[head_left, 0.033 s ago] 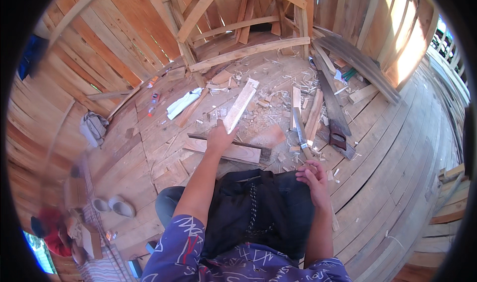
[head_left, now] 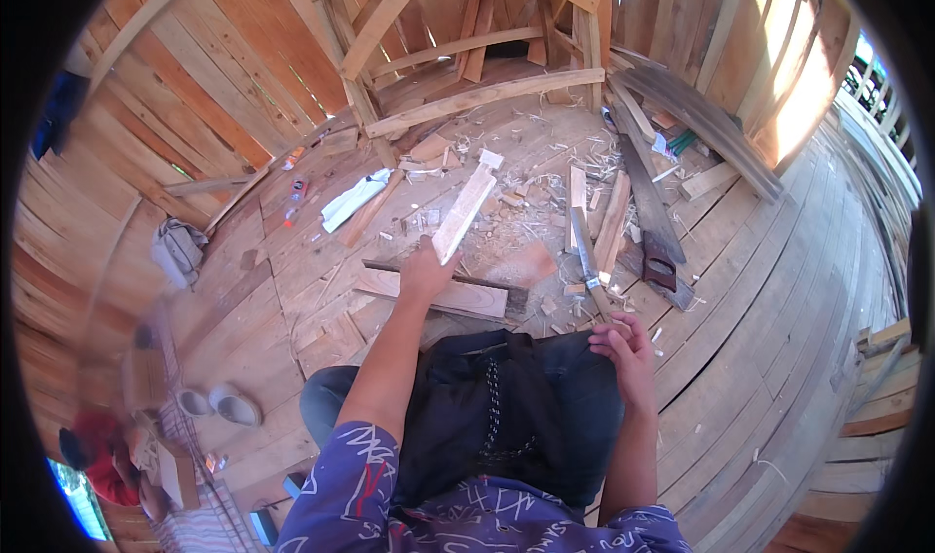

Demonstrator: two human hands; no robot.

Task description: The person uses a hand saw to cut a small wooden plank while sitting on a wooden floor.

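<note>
A pale, notched wooden piece [head_left: 466,212] points away from me, slanting to the right. My left hand [head_left: 426,269] is closed around its near end. Just below that hand, a short board [head_left: 467,298] lies flat on a darker strip of wood. To the right, my right hand [head_left: 626,344] hovers over my knee with loosely curled fingers and nothing visible in them. Close to its fingertips is the wooden handle of a long-bladed knife [head_left: 586,251], lying among offcuts. Farther right, a handsaw [head_left: 660,237] with a dark brown handle rests on the floor.
Shavings and chips cover the plank floor [head_left: 769,290] ahead. A wooden frame [head_left: 487,102] stands at the back wall. Long boards [head_left: 701,120] lie at the far right. A white cloth-like item [head_left: 355,200], a grey bag [head_left: 178,251] and pale shoes [head_left: 236,405] are on the left.
My right hand has shifted slightly right, away from the knife handle. My left hand keeps its grip on the wooden piece. The whole view has moved a little.
</note>
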